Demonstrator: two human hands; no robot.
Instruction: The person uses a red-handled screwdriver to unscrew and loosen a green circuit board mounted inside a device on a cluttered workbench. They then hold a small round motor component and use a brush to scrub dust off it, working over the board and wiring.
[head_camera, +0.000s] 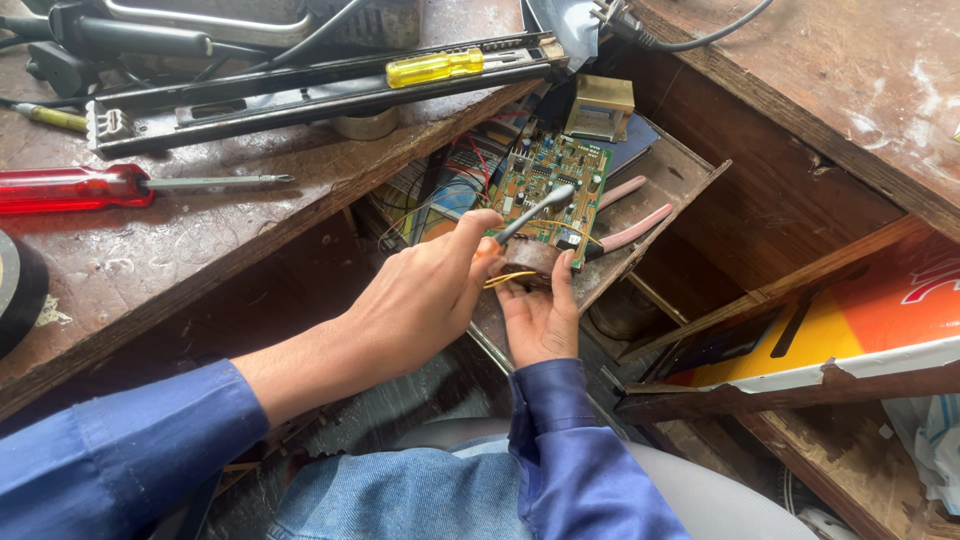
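Green circuit board (548, 185) is gripped from below by the right hand (540, 320); a grey tool (535, 212), clasped in the left hand (420, 295), is slanted across it.

circuit board (548, 185) in drawer (668, 160), screwdriver (120, 187) left

Centre frame, my left hand (415, 295) grips a grey tool (535, 212) laid across the green circuit board (550, 185). My right hand (540, 320) props the board from below. Upper left, on the wooden bench (180, 250): a red screwdriver (75, 188) and a yellow-handled screwdriver (433, 67).
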